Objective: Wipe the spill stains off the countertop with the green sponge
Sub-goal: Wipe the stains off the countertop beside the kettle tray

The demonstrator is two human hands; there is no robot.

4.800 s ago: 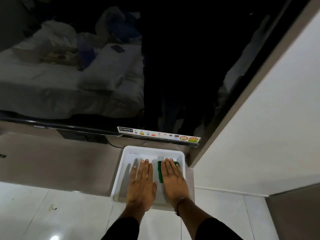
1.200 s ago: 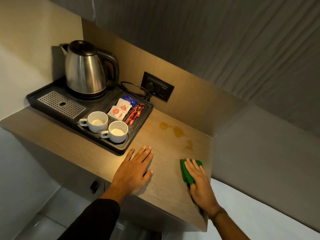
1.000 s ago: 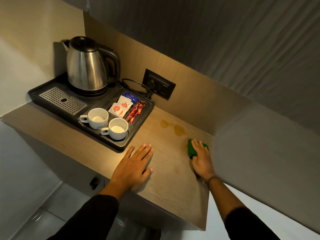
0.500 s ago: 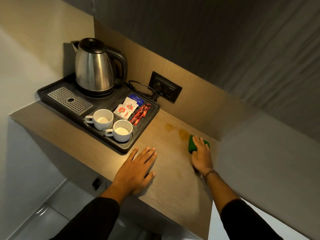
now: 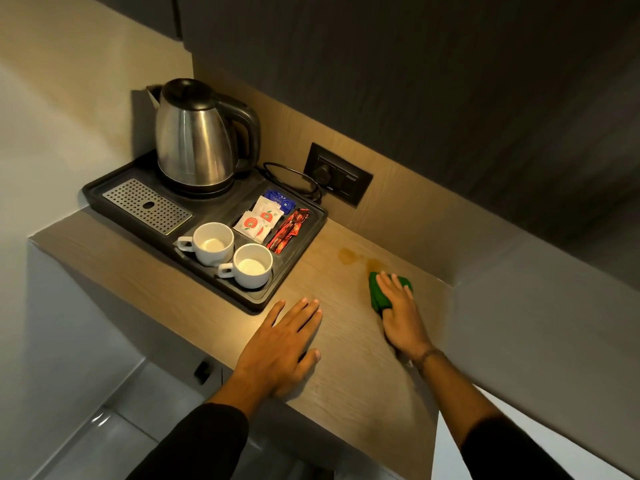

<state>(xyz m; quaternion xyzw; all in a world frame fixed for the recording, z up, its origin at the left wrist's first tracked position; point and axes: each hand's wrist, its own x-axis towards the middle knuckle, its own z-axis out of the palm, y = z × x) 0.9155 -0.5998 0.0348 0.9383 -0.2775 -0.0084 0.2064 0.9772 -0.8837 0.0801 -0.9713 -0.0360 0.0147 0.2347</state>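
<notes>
Fingers (image 5: 391,289) of the right hand (image 5: 403,322) lie pressed over the crumpled green sponge (image 5: 377,296), pinning it to the pale wood-grain counter (image 5: 346,368), its far edge touching the nearer of two amber spill stains (image 5: 348,255). Left hand (image 5: 280,344) rests flat with fingers spread, holding nothing, just beside the black plastic tray (image 5: 263,301). My worry: a broad leftward stroke could smear the liquid toward the tray, or knock the nearer white ceramic cup (image 5: 251,265). Pushing toward the wall risks leaving residue in the corner, and moisture near the black wall socket (image 5: 339,176) would be unwelcome.
</notes>
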